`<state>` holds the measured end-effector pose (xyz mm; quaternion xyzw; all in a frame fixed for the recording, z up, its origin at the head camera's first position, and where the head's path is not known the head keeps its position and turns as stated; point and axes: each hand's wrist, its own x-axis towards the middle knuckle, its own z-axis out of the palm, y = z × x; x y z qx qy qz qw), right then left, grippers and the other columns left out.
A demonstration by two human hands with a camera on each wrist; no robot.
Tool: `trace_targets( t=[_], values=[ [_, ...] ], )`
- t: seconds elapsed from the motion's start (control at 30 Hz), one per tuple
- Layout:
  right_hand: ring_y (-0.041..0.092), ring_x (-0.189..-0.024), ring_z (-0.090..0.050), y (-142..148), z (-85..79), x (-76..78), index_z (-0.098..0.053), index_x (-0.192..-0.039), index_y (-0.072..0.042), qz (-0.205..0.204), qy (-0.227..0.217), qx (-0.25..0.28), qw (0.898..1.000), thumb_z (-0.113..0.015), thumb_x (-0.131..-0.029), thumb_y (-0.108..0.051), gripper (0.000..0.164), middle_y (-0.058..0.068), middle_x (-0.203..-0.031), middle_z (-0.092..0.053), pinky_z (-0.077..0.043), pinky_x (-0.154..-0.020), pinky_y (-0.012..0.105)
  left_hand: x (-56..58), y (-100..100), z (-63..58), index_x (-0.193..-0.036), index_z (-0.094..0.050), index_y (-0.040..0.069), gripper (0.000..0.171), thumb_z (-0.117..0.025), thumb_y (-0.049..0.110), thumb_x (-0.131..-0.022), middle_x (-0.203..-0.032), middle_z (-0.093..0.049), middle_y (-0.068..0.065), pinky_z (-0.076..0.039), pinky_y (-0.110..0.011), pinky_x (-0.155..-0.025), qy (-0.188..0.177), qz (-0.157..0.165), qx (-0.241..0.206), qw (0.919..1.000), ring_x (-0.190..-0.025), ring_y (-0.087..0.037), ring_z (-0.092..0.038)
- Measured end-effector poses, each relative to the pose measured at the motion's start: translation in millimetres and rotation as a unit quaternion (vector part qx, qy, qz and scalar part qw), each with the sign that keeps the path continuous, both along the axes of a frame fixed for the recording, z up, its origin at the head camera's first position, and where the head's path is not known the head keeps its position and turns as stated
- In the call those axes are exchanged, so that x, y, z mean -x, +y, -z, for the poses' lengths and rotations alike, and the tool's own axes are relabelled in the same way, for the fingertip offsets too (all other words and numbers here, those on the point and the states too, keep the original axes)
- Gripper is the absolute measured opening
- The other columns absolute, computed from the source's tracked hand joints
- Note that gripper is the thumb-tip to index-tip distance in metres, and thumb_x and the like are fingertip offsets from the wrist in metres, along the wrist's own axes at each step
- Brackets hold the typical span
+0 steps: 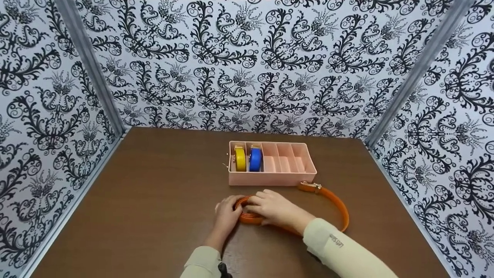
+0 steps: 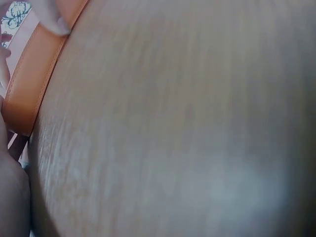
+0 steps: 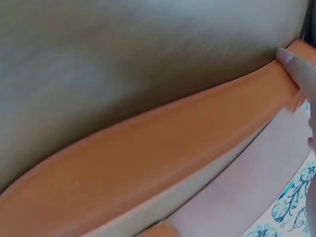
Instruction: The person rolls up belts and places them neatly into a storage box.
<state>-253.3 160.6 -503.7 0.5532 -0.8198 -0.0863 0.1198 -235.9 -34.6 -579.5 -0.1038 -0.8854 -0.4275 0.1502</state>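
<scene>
An orange belt [image 1: 251,220], partly wound into a coil, stands on edge on the brown table. My left hand [image 1: 227,214] holds the coil's left side, its fingers curved around it. From the right, my right hand [image 1: 276,208] grips the coil with fingertips reaching into its middle. The belt's loose length runs right behind the right wrist and bends back to a metal buckle [image 1: 310,186] by the box. In the right wrist view the orange strap [image 3: 148,153] stretches up to a finger pressing it. The left wrist view shows the stitched strap [image 2: 34,79] at its edge.
Behind the hands is a pink divided box [image 1: 270,179]. A rolled yellow belt [image 1: 240,159] and a rolled blue belt [image 1: 255,159] stand in its two leftmost compartments. Patterned walls [image 1: 231,77] with grey corner strips enclose the table [image 1: 154,185] at the back and sides.
</scene>
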Motion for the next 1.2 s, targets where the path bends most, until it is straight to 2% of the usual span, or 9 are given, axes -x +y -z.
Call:
trace_targets(
  t=[0.13, 0.23, 0.37, 0.47, 0.6, 0.77, 0.97, 1.07, 1.2],
  values=[
    [0.021, -0.099, -0.053, 5.4, 5.3, 13.1, -0.067, -0.124, -0.019, -0.038, 0.067, 0.028, 0.997, -0.077, -0.078, -0.049, 0.057, 0.002, -0.116, -0.059, -0.043, -0.086, 0.035, -0.2, -3.1, 1.0, -0.112, -0.072, 0.014, 0.026, -0.065, 0.010, -0.087, -0.110, -0.069, 0.000, -0.037, -0.052, -0.092, 0.014, 0.013, -0.002, 0.9998, -0.106, -0.024, -0.061],
    [0.020, -0.097, -0.053, 0.2, 9.8, 16.7, -0.071, -0.117, -0.021, -0.061, 0.102, 0.030, 0.992, -0.074, -0.082, -0.045, 0.042, 0.001, -0.112, -0.060, -0.043, -0.085, 0.034, -1.2, -4.0, 3.6, -0.112, -0.073, 0.015, 0.026, -0.064, 0.010, -0.088, -0.110, -0.069, 0.002, -0.038, -0.051, -0.090, 0.021, 0.020, 0.002, 0.9996, -0.106, -0.023, -0.061],
    [0.017, -0.093, -0.053, -12.4, 11.6, 9.9, -0.077, -0.098, -0.023, -0.075, 0.110, 0.000, 0.991, -0.075, -0.086, -0.025, 0.013, -0.005, -0.102, -0.062, -0.042, -0.078, 0.031, -2.6, -4.3, 5.2, -0.114, -0.072, 0.012, 0.026, -0.062, 0.010, -0.090, -0.113, -0.069, 0.000, -0.039, -0.050, -0.089, 0.030, 0.023, 0.003, 0.9993, -0.106, -0.025, -0.060],
    [0.015, -0.086, -0.052, -19.8, 11.7, 2.5, -0.077, -0.085, -0.023, -0.046, 0.082, -0.002, 0.996, -0.076, -0.084, -0.017, 0.007, -0.009, -0.088, -0.064, -0.041, -0.073, 0.030, -3.3, -5.3, 4.6, -0.115, -0.072, 0.012, 0.026, -0.062, 0.009, -0.091, -0.114, -0.069, -0.002, -0.039, -0.050, -0.089, 0.030, 0.018, 0.001, 0.9994, -0.105, -0.026, -0.060],
    [0.016, -0.078, -0.050, -26.0, 12.0, -3.4, -0.075, -0.078, -0.024, 0.008, 0.040, 0.027, 0.999, -0.079, -0.080, -0.021, 0.005, -0.009, -0.074, -0.063, -0.042, -0.071, 0.032, -2.3, -4.7, 3.9, -0.119, -0.070, 0.012, 0.027, -0.062, 0.013, -0.093, -0.118, -0.067, -0.003, -0.037, -0.051, -0.092, 0.009, 0.012, -0.011, 0.9998, -0.108, -0.027, -0.058],
    [0.017, -0.074, -0.050, -33.8, 14.1, -2.4, -0.076, -0.076, -0.020, 0.031, 0.030, 0.046, 0.998, -0.080, -0.077, -0.030, 0.011, -0.008, -0.070, -0.064, -0.040, -0.068, 0.030, -0.6, -0.7, 4.9, -0.124, -0.066, 0.011, 0.038, -0.068, 0.025, -0.089, -0.122, -0.061, -0.006, -0.036, -0.053, -0.095, -0.020, -0.009, -0.024, 0.9995, -0.114, -0.029, -0.054],
    [0.017, -0.074, -0.052, -38.9, 14.3, -0.8, -0.075, -0.074, -0.020, 0.068, 0.016, 0.030, 0.997, -0.084, -0.069, -0.037, 0.020, -0.010, -0.069, -0.065, -0.041, -0.066, 0.031, -1.2, 2.1, 4.3, -0.123, -0.065, 0.010, 0.038, -0.070, 0.023, -0.087, -0.122, -0.062, -0.008, -0.035, -0.055, -0.099, -0.025, -0.030, -0.029, 0.9988, -0.116, -0.032, -0.054],
    [0.017, -0.077, -0.052, -37.1, 13.0, -1.6, -0.075, -0.080, -0.020, 0.076, -0.004, 0.027, 0.997, -0.083, -0.071, -0.040, 0.023, -0.011, -0.074, -0.067, -0.041, -0.069, 0.031, 0.0, 1.4, 2.6, -0.121, -0.067, 0.011, 0.034, -0.067, 0.021, -0.088, -0.120, -0.065, -0.005, -0.035, -0.054, -0.099, -0.024, -0.023, -0.022, 0.9992, -0.114, -0.030, -0.056],
    [0.018, -0.093, -0.052, -24.5, 9.0, -1.8, -0.075, -0.100, -0.021, 0.056, -0.037, 0.024, 0.997, -0.082, -0.074, -0.044, 0.036, -0.009, -0.097, -0.068, -0.040, -0.081, 0.034, 0.2, 0.9, -0.6, -0.122, -0.068, 0.012, 0.033, -0.065, 0.017, -0.089, -0.119, -0.066, -0.003, -0.037, -0.052, -0.099, -0.018, -0.016, 0.000, 0.9997, -0.113, -0.027, -0.057]
  ],
)
